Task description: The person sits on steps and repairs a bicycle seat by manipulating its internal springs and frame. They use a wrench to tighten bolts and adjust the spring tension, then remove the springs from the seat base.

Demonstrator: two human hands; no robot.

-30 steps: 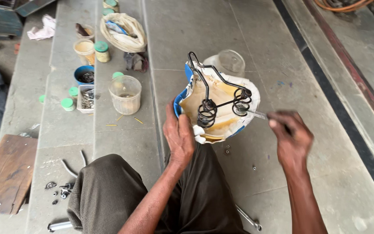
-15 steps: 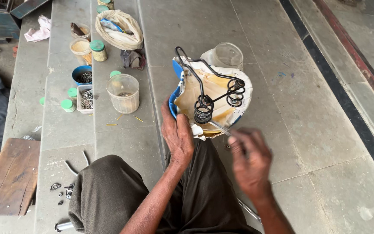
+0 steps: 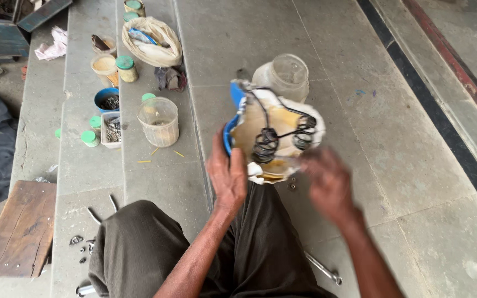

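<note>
Gripping the lower left edge of the worn seat pan with its blue rim, yellowed foam and black coil springs, your left hand props it upright on the stone step before your knees. Your right hand has drawn back from the springs toward you; blurred, its grip cannot be told, and the thin tool it held a second ago is no longer visible. A clear plastic jar stands just behind.

Soft, even daylight falls on the grey stone steps; shadows are faint. The right hand is motion-blurred; no glare shows.
</note>
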